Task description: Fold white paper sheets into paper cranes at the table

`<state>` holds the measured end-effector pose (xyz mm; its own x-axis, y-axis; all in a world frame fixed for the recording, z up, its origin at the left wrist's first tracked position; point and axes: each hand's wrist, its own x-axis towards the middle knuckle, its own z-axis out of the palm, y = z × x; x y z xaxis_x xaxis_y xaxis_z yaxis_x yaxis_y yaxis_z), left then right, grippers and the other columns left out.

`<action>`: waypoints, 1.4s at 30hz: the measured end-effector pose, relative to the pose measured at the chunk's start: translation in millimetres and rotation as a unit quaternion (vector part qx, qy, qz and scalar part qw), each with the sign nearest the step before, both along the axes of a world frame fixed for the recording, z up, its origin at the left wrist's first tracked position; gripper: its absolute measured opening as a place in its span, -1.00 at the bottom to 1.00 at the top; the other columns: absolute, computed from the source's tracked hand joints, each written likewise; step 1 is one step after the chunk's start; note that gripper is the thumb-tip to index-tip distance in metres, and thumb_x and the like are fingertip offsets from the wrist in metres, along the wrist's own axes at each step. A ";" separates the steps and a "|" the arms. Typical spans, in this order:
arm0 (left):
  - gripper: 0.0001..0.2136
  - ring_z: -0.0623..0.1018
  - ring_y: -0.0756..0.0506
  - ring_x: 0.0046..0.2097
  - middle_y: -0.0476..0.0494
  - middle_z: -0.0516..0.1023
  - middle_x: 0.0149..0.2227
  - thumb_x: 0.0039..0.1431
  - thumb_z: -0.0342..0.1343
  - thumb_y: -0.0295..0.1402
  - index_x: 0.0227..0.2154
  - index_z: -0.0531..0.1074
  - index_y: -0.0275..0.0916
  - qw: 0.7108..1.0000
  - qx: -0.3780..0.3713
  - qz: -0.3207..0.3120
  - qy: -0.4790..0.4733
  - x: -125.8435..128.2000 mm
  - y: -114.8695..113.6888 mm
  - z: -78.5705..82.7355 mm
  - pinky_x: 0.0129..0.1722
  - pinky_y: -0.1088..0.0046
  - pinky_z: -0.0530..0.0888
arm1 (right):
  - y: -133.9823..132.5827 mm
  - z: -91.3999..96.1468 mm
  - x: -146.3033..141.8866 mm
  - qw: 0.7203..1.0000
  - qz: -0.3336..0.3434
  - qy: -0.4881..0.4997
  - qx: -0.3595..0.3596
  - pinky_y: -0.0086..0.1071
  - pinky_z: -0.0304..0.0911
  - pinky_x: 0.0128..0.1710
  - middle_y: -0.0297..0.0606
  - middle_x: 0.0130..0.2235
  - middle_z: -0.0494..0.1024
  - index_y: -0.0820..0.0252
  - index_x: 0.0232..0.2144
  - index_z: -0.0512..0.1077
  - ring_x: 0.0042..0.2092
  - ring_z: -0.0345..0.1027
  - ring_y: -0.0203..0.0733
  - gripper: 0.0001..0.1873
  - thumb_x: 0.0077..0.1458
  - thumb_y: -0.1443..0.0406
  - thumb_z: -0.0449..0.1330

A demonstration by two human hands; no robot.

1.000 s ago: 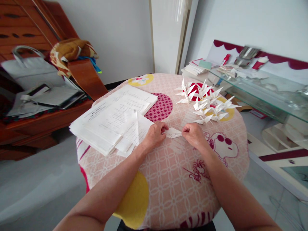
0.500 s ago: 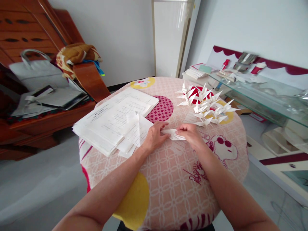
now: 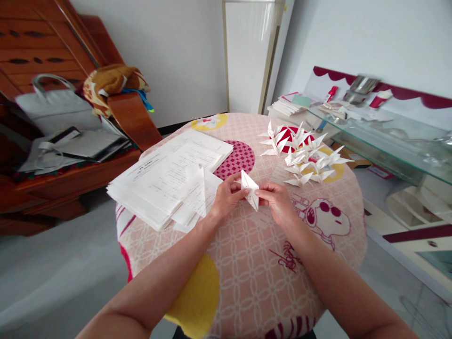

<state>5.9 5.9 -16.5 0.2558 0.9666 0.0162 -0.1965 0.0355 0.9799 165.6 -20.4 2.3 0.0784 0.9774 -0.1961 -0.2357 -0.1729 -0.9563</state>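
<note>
A small folded piece of white paper (image 3: 250, 189), diamond-shaped with pointed ends, is held between both hands above the table. My left hand (image 3: 229, 194) pinches its left side with thumb and fingers. On its right side, my right hand (image 3: 275, 197) grips the edge in the same way. Several finished white paper cranes (image 3: 303, 155) stand in a cluster at the back right of the table. To the left of my hands lies a stack of printed paper sheets (image 3: 165, 169), with a creased, partly folded sheet (image 3: 199, 190) on its near corner.
A patterned pink cloth (image 3: 243, 263) covers the round table. On the right stands a glass shelf (image 3: 388, 146) bearing cups and papers. At the left, a wooden bench (image 3: 130, 113) carries a grey bag (image 3: 63, 106) and a brown cloth (image 3: 113, 84).
The folded paper was lying flat and lengthwise near the tabletop; now it is raised and turned, its points up and down. Both hands have shifted their grip on its sides.
</note>
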 end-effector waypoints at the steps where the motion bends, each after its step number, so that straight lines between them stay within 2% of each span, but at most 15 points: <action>1: -0.38 0.55 -0.04 -0.39 -0.03 0.57 -0.40 -0.05 0.35 -0.29 0.10 0.33 -0.32 1.000 -0.001 0.011 -0.003 0.0 -0.2 0.8 -0.32 0.44 0.50 | -1.4 1.3 0.4 1.000 0.027 -0.004 -0.011 -0.36 0.35 -0.47 -0.33 -0.57 0.54 0.21 -0.61 0.47 -0.52 0.40 -0.24 -0.76 -0.31 0.21 0.42; 5: -0.39 0.44 0.04 -0.50 0.07 0.45 -0.52 -0.02 0.30 -0.33 0.13 0.34 -0.36 0.999 0.010 0.023 0.034 -2.3 -0.9 3.2 -0.47 0.54 0.36 | -4.1 4.0 5.5 0.989 0.137 -0.038 -0.043 -0.41 0.36 -0.53 -0.26 -0.56 0.56 0.26 -0.52 0.51 -0.54 0.43 -0.26 -0.73 -0.22 0.17 0.41; 8: -0.38 0.41 0.06 -0.51 0.09 0.44 -0.52 -0.01 0.27 -0.33 0.16 0.31 -0.37 0.996 0.035 -0.009 0.087 -4.6 -1.5 4.1 -0.50 0.57 0.28 | -5.1 5.0 9.7 0.985 0.148 -0.069 -0.057 -0.46 0.33 -0.61 -0.26 -0.54 0.57 0.27 -0.48 0.51 -0.58 0.40 -0.29 -0.73 -0.09 0.15 0.36; 13: -0.40 0.37 0.07 -0.52 0.10 0.42 -0.53 0.04 0.20 -0.38 0.18 0.29 -0.38 0.970 0.105 -0.074 0.205 -4.2 1.6 3.8 -0.51 0.58 0.23 | -10.0 9.0 15.4 0.963 0.164 -0.186 -0.110 -0.55 0.04 -0.82 -0.31 -0.67 0.48 0.23 -0.63 0.40 -0.71 0.27 -0.36 -0.71 -0.01 0.19 0.29; 18: -0.45 0.40 0.05 -0.49 0.06 0.46 -0.49 0.07 0.13 -0.46 0.18 0.31 -0.35 0.929 0.163 -0.164 0.288 -1.9 11.4 9.1 -0.49 0.55 0.26 | -17.5 11.5 24.9 0.924 0.219 -0.289 -0.123 -0.52 -0.03 -0.81 -0.33 -0.70 0.46 0.21 -0.62 0.42 -0.73 0.26 -0.33 -0.72 0.07 0.22 0.22; 21: -0.47 0.39 0.05 -0.50 0.08 0.45 -0.50 0.07 0.12 -0.49 0.16 0.34 -0.31 0.897 0.208 -0.199 0.335 -2.5 15.3 13.9 -0.46 0.53 0.28 | -22.7 16.3 29.5 0.899 0.265 -0.347 -0.033 -0.49 0.06 -0.70 -0.34 -0.68 0.45 0.21 -0.65 0.41 -0.68 0.28 -0.33 -0.70 0.09 0.26 0.20; 24: -0.50 0.43 0.03 -0.46 0.06 0.47 -0.48 0.11 0.12 -0.49 0.16 0.35 -0.26 0.867 0.255 -0.226 0.363 -2.6 15.8 17.1 -0.40 0.52 0.32 | -25.0 20.6 30.5 0.890 0.226 -0.372 0.139 -0.45 0.18 -0.50 -0.32 -0.54 0.53 0.21 -0.53 0.51 -0.50 0.37 -0.30 -0.83 0.07 0.37 0.19; 27: -0.50 0.48 0.00 -0.41 0.02 0.53 -0.41 0.19 0.10 -0.45 0.21 0.30 -0.23 0.846 0.288 -0.239 0.380 -0.6 15.5 17.8 -0.34 0.50 0.35 | -22.4 17.2 29.9 0.846 0.194 -0.429 0.248 -0.41 0.22 -0.34 -0.27 -0.37 0.55 0.20 -0.42 0.55 -0.34 0.39 -0.26 -0.80 0.05 0.48 0.14; 30: -0.49 0.52 -0.02 -0.35 -0.02 0.56 -0.36 0.22 0.08 -0.45 0.25 0.25 -0.23 0.841 0.301 -0.234 0.383 1.9 17.1 15.0 -0.29 0.48 0.37 | -17.5 7.6 29.8 0.801 0.211 -0.497 0.260 -0.37 0.20 -0.28 -0.24 -0.34 0.50 0.22 -0.46 0.55 -0.32 0.36 -0.25 -0.74 0.06 0.54 0.10; 34: -0.53 0.52 -0.03 -0.27 -0.08 0.56 -0.28 0.16 0.12 -0.49 0.17 0.34 -0.25 0.848 0.326 -0.198 0.368 1.9 18.0 8.9 -0.22 0.45 0.41 | -13.4 -0.8 31.0 0.761 0.234 -0.541 0.270 -0.35 0.19 -0.26 -0.23 -0.35 0.46 0.23 -0.47 0.55 -0.30 0.34 -0.21 -0.74 0.07 0.55 0.12; 38: -0.71 0.49 -0.03 -0.24 -0.10 0.53 -0.23 0.06 0.11 -0.58 -0.13 0.47 -0.26 0.854 0.332 -0.146 0.374 -1.7 8.4 7.1 -0.22 0.45 0.42 | -13.1 0.8 34.0 0.747 0.265 -0.537 0.288 -0.34 0.19 -0.24 -0.25 -0.34 0.44 0.21 -0.44 0.56 -0.27 0.34 -0.21 -0.79 0.12 0.50 0.17; 42: -0.84 0.50 -0.03 -0.26 -0.08 0.51 -0.31 0.14 0.04 -0.58 -0.30 0.47 -0.27 0.853 0.327 -0.152 0.379 -7.7 -6.4 10.5 -0.20 0.45 0.42 | -13.6 3.8 36.8 0.746 0.286 -0.531 0.283 -0.34 0.19 -0.22 -0.27 -0.32 0.43 0.19 -0.40 0.58 -0.26 0.34 -0.21 -0.84 0.13 0.47 0.22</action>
